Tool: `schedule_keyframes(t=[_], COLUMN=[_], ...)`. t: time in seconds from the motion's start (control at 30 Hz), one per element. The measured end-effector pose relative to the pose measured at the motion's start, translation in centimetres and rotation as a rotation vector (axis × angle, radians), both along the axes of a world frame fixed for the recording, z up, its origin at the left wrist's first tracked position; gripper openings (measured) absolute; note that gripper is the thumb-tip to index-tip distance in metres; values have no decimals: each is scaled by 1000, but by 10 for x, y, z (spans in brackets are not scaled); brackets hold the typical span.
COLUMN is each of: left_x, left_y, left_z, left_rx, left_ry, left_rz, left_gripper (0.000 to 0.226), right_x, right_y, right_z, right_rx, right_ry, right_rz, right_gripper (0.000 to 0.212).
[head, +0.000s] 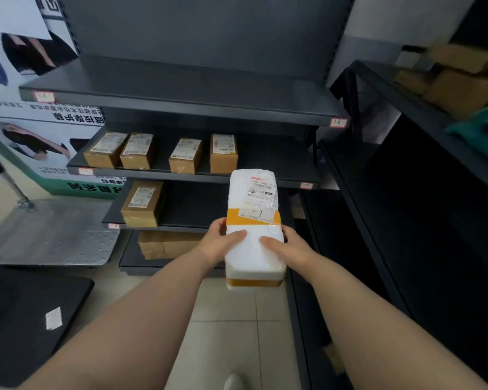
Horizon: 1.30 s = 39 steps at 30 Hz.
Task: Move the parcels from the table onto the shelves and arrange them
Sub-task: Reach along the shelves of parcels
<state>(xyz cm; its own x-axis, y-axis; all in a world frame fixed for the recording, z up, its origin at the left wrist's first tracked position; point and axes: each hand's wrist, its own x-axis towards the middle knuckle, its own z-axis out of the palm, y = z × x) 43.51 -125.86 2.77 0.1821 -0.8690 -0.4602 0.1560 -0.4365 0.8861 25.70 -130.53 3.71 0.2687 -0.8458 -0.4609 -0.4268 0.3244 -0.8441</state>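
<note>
A long white foam parcel point(252, 209) with yellow tape bands and a shipping label is held out in front of the dark shelf unit point(197, 108). My left hand point(223, 243) grips its near left side, thumb on top. My right hand point(288, 246) grips its near right side the same way. The parcel's far end reaches the front edge of the second shelf point(265, 180), to the right of several brown cardboard parcels point(185, 156) standing in a row there. One brown parcel point(141, 204) stands on the third shelf. A larger brown box point(166, 244) lies on the bottom shelf.
The top shelf point(181, 88) is bare. A second dark rack point(406, 153) stands at the right with brown boxes point(462, 80) and a green bag point(482, 130) on top. A metal platform trolley point(54, 232) sits at the left, a black table corner point(26, 319) at lower left.
</note>
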Motion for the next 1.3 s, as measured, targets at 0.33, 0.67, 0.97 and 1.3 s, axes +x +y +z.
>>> schedule_keyframes(t=[0.33, 0.67, 0.97, 1.3], left_x=[-6, 20, 47, 41], left_y=[-107, -208, -297, -325], left_z=[-1, -6, -7, -27], left_rx=[4, -33, -43, 67], left_ry=[33, 40, 35, -56], left_rz=[-1, -37, -164, -192], left_gripper=[56, 71, 57, 57], right_x=[0, 24, 49, 50], right_y=[-106, -199, -282, -314], right_z=[-6, -3, -7, -25], right_rx=[28, 2, 15, 103], right_ry=[-35, -86, -57, 28], right_rz=[-36, -180, -298, -162], right_gripper=[64, 55, 52, 53])
